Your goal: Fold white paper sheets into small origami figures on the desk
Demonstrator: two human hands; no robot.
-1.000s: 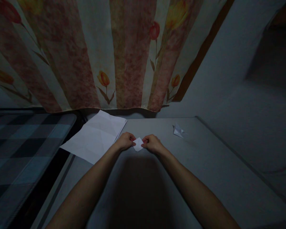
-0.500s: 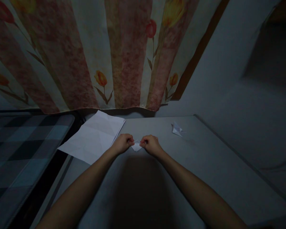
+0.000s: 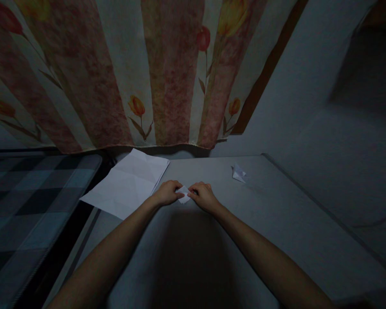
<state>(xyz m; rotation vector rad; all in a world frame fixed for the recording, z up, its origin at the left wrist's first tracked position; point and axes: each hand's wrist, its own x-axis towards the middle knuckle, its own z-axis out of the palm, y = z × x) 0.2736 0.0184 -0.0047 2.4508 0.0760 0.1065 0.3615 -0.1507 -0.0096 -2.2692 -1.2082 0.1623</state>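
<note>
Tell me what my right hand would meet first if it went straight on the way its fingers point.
Your right hand would likely meet the small folded paper at its fingertips first, then your left hand beyond it. Depth is hard to judge in this dim view.

The table bears white sheets — and, apparently, folded paper.
</note>
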